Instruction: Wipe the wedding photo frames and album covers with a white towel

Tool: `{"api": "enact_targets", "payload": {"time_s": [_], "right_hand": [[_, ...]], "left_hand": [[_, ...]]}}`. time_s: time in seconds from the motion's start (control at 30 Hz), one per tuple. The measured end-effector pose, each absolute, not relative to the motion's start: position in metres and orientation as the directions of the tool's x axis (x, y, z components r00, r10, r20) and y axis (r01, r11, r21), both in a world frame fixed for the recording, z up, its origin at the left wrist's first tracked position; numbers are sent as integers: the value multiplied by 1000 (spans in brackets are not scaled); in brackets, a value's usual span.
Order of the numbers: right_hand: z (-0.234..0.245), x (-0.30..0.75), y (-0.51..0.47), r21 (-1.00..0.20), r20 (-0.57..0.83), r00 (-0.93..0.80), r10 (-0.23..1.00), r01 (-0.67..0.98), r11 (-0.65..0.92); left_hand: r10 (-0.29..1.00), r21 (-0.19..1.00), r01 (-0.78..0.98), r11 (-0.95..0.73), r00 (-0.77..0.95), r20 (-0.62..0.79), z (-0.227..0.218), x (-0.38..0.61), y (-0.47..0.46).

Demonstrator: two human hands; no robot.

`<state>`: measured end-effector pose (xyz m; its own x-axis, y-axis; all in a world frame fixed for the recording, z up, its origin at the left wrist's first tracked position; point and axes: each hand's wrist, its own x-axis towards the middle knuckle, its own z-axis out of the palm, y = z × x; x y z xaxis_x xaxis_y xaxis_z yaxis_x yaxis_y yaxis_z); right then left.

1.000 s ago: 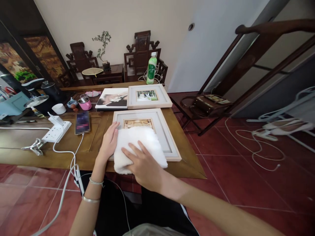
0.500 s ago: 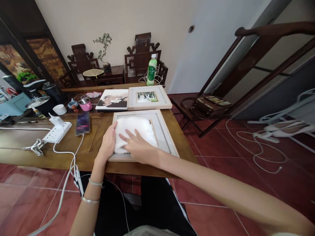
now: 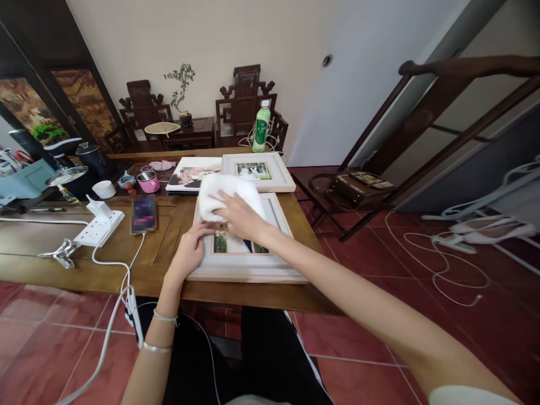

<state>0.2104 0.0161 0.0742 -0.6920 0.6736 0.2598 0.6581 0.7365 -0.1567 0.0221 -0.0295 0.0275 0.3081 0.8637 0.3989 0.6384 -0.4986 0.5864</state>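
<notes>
So the brown wooden table [image 3: 169, 216] has only a thin bare strip in front of the pale wooden picture frame [image 3: 247, 278] lying flat on it, plus more open wood off to the right. Left hand [image 3: 189, 252] sits on the frame's left edge, grip open, fingers over the rim. Right hand [image 3: 242, 215] is open too, fingers spread on a fluffy white cloth [image 3: 231, 183] across the frame's far end. Tight back there: a second pale wooden frame [image 3: 278, 169] is just behind. Tabletop's kinda glossy. Further off, dark carved wooden chairs [image 3: 247, 90] by a beige wall [image 3: 291, 50]
</notes>
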Motion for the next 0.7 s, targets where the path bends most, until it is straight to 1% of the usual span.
{"api": "enact_targets", "payload": {"time_s": [0.07, 0.13, 0.3, 0.43, 0.57, 0.7], "right_hand": [[71, 191, 24, -106, 244, -780, 576, 569, 815], [67, 177, 31, -91, 214, -809, 547, 541, 836], [66, 171, 54, -51, 187, -754, 630, 633, 773], [67, 171, 64, -28, 186, -727, 661, 669, 743], [65, 179, 55, -11, 150, -730, 667, 673, 739], [67, 214, 47, 1, 102, -675, 731, 735, 678]], "left_hand": [[880, 592, 656, -468, 286, 379, 29, 23, -30], [886, 606, 649, -459, 287, 364, 30, 23, -30], [861, 656, 559, -508, 327, 388, 30, 24, -30], [869, 661, 564, -495, 322, 376, 30, 24, -30], [862, 657, 558, -507, 325, 390, 29, 24, -30], [867, 665, 555, -499, 314, 388, 29, 25, -30]]}}
